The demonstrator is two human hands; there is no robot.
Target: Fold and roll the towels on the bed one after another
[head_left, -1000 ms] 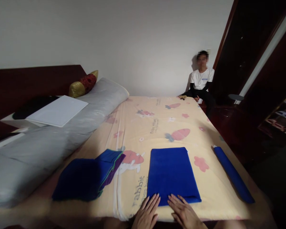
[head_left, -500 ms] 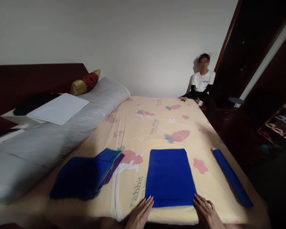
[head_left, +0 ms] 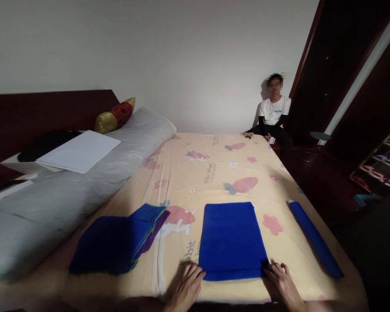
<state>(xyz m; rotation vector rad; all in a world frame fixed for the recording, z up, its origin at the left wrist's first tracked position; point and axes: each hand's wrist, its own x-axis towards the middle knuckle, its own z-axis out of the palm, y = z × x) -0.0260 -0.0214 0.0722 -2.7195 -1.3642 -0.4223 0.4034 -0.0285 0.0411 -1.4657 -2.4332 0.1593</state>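
Observation:
A flat blue cloth [head_left: 233,240] lies as a rectangle on the bed, with a narrow band along its near edge. At its near left corner, my left hand [head_left: 187,284] has its fingers curled and pinches the edge. My right hand [head_left: 282,281] grips the near right corner the same way, fingertips bent. A blue rolled cloth [head_left: 316,240] lies to the right near the bed's side. On the left, a loosely folded dark blue cloth [head_left: 108,242] shows green edging and a purple part.
The bed [head_left: 178,173] has a cream rabbit-and-carrot sheet. Grey bedding [head_left: 84,190] runs along the left, with a white board [head_left: 81,149] and a red-gold bolster [head_left: 115,116] on it. A person [head_left: 274,110] sits at the far right corner. Shoes [head_left: 377,173] stand on a rack at right.
Both hands have gone from fingers lying straight at the near corners to curled fingers pinching there. The blue cloth stays in nearly the same place; the view has shifted slightly.

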